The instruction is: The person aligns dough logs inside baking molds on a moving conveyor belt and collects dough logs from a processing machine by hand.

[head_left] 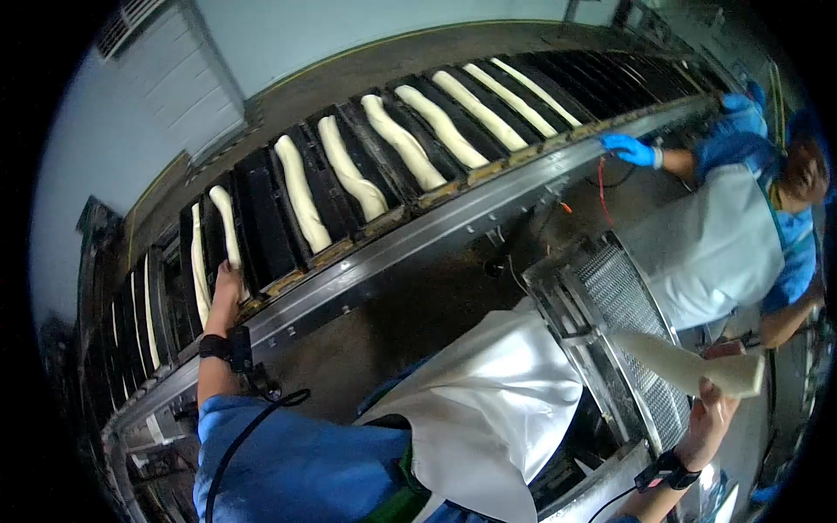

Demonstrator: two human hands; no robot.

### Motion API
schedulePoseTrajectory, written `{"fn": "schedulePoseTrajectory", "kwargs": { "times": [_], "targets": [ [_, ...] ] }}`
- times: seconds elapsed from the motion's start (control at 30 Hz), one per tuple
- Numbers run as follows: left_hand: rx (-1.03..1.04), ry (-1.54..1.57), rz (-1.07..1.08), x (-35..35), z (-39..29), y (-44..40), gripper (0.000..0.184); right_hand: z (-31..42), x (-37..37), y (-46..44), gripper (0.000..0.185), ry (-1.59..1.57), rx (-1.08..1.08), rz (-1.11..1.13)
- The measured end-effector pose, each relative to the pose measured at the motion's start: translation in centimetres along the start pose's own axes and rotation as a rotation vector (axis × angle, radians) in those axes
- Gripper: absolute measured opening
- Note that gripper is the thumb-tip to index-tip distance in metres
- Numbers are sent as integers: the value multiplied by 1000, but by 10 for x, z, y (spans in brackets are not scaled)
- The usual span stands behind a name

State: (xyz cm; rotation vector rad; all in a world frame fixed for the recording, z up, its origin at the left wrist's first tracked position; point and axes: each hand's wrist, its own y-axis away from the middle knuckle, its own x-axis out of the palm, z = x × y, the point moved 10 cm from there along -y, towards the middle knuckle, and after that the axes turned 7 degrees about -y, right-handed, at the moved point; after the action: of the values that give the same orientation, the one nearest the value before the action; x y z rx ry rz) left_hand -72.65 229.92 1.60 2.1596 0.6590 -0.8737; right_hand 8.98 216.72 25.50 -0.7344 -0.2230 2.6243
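Note:
My left hand [228, 289] is at the near end of a pale dough strip [224, 218] lying in a dark, narrow pan. Its fingers are closed on that end and partly hidden by the hand itself. Off to the right, my right hand [711, 410] grips the lower edge of a broad, flat piece of dough [693, 362]. This piece reaches back over a metal mesh belt [623, 305]. Several more dough strips, such as a twisted one [349, 170], lie lengthwise in the pans beyond my left hand.
A long metal conveyor rail [349, 270] runs along the near side of the pans. A co-worker in a white apron [724, 244] stands at the right, with one blue-gloved hand [629, 149] by the rail. Dark pans without dough [602, 83] continue at the far right.

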Motion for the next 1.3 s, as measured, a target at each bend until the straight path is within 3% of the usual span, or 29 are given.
{"fn": "schedulePoseTrajectory", "kwargs": {
  "times": [0.07, 0.1, 0.13, 0.27, 0.33, 0.4, 0.47, 0.53, 0.6, 0.67, 0.8, 0.9, 1.07, 1.2, 1.3],
  "targets": [
    [157, -159, -155, -4, -5, -49, 50, 72, 86, -29, 70, -361, -222, 156],
    [300, 59, -254, -51, 2, -7, 49, 113, 86, -11, 70, -406, -274, 162],
    [432, 250, -310, -56, -16, 19, 49, 135, 134, -13, 68, -579, -231, 385],
    [228, 872, -19, -28, -61, 95, 62, 194, 262, 12, 69, -991, -219, 1165],
    [220, 855, 88, -17, -76, 117, 76, 199, 277, 20, 73, -917, -175, 1313],
    [198, 877, 214, -1, -70, 94, 80, 185, 266, 10, 70, -876, -205, 1288],
    [117, 683, 162, 10, -53, 67, 84, 152, 247, -15, 68, -817, -129, 1130],
    [175, 231, 143, 11, -74, 93, 81, 112, 223, -38, 64, -846, 26, 986],
    [374, -91, 72, 26, -92, 97, 77, 76, 194, -51, 62, -716, 108, 889],
    [556, -204, 24, 64, -127, 92, 74, 32, 157, -67, 57, -602, 81, 744],
    [678, -290, -99, 112, -179, 86, 67, -49, 130, -82, 48, -599, 195, 627],
    [703, -330, -218, 111, -184, 96, 62, -79, 101, -68, 46, -686, 232, 538],
    [778, -291, -395, 85, -188, 97, 55, -122, 61, -21, 41, -566, 446, 286],
    [989, -168, -497, 90, -238, 138, 51, -152, 38, 4, 38, -495, 512, 152],
    [1235, -66, -445, 123, -295, 185, 48, -163, 20, 20, 36, -558, 511, -14]
  ]
}}
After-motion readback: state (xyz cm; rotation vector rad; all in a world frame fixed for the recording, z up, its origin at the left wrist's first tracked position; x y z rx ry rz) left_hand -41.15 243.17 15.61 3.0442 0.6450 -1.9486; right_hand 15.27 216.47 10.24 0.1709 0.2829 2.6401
